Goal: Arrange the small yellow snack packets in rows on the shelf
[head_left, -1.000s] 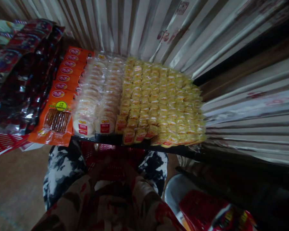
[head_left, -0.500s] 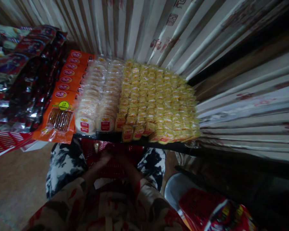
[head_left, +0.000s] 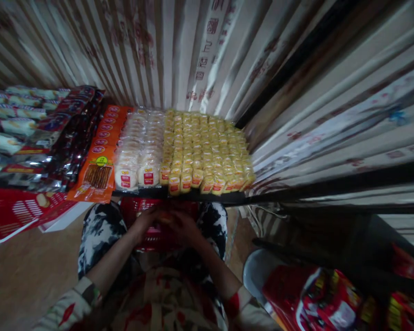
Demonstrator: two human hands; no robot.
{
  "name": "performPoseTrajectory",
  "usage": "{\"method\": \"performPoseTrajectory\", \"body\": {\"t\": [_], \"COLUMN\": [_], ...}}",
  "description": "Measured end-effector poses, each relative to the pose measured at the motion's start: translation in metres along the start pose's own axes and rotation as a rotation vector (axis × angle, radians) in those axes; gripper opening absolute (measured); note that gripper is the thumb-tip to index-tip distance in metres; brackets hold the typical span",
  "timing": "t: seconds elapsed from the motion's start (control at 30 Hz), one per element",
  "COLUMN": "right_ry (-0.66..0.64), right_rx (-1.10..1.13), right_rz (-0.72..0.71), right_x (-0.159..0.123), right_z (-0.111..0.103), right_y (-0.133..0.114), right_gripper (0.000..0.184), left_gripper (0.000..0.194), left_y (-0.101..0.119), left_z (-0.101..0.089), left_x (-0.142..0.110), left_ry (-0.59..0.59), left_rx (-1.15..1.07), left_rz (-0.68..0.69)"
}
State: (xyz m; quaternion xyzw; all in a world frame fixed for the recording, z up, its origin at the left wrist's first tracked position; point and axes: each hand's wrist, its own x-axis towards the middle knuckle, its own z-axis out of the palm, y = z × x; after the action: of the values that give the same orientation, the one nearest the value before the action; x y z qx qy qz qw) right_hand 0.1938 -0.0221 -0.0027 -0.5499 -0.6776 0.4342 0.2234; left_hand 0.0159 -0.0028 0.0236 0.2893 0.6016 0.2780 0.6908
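My left hand (head_left: 149, 218) and my right hand (head_left: 183, 226) are close together over a red plastic basket (head_left: 152, 243) between my knees. Both look curled around a small orange-brown item (head_left: 163, 218), too dark and blurred to name. Shadow hides most of the fingertips. Just beyond the hands runs the dark front edge of a shelf (head_left: 145, 193). On it stand rows of small yellow-wrapped snack packs (head_left: 203, 151) and two rows of round white rice crackers (head_left: 138, 151) in clear wrappers.
Orange snack packets (head_left: 100, 161) and dark shiny packets (head_left: 72, 147) lie further left, beside white-wrapped packs (head_left: 17, 124). Below them is another red basket (head_left: 31, 211). A pleated curtain (head_left: 179, 55) hangs behind. At lower right are a grey bin (head_left: 257, 271) and red bags (head_left: 331, 294).
The view has shifted, so the shelf goods sit lower and more of my forearms shows. My hands stay together over the basket, and an orange-brown item now shows between them.
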Motion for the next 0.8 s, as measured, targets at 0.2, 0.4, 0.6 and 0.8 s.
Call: {"method": "performPoseTrajectory", "body": {"t": [0.2, 0.4, 0.6, 0.8], "right_ry": [0.27, 0.459, 0.563, 0.736], "right_rx": [0.171, 0.374, 0.399, 0.192], "right_rz": [-0.09, -0.073, -0.012, -0.07], "right_x": [-0.016, -0.021, -0.019, -0.014], "right_z": [-0.03, -0.036, -0.036, -0.049], "right_y": [-0.021, -0.022, -0.018, -0.026], "right_gripper": [0.041, 0.038, 0.029, 0.027], "left_gripper": [0.053, 0.058, 0.037, 0.032], "left_y": [0.023, 0.039, 0.067, 0.094], "left_z": [0.019, 0.037, 0.053, 0.081], "left_x": [-0.032, -0.046, -0.035, -0.024], "left_ry": [-0.096, -0.082, 0.057, 0.167], "left_rx": [-0.121, 0.064, 0.575, 0.926], "left_rz": [0.121, 0.305, 0.618, 0.922]}}
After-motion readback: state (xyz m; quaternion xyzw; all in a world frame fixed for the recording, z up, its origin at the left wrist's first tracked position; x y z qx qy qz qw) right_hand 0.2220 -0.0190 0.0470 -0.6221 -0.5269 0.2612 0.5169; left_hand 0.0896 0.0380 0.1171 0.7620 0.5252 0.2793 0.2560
